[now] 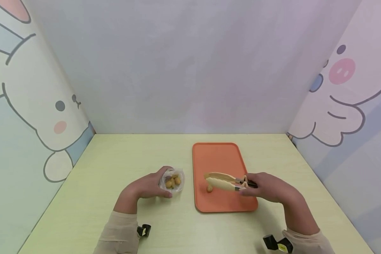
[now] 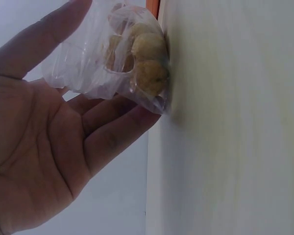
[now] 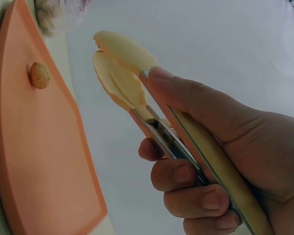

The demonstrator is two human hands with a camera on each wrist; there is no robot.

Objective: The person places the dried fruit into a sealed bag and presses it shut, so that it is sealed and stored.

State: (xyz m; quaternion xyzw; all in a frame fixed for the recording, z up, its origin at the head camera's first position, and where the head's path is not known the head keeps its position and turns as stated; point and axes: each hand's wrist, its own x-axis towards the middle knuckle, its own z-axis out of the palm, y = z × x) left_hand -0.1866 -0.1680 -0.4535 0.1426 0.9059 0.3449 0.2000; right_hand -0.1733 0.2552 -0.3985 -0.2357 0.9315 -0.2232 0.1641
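My left hand (image 1: 152,184) holds a clear plastic bag (image 1: 181,175), thumb on one side and fingers on the other. Inside the bag lie several round, rough tan nut-like balls (image 2: 151,73), down near the tabletop. My right hand (image 1: 268,187) grips a pair of tongs (image 3: 186,139) by the handles, with cream scalloped heads and metal arms. Their heads hover over the orange tray (image 1: 216,157), slightly apart, with nothing showing between them. One more nut-like ball (image 3: 40,75) rests on the tray, just below the tongs' tips in the head view.
The pale wooden table (image 1: 139,155) carries the tray right of centre, with the bag to the tray's left. A plain wall (image 1: 190,70) closes off the back. Side panels with cartoon animals stand at left and right.
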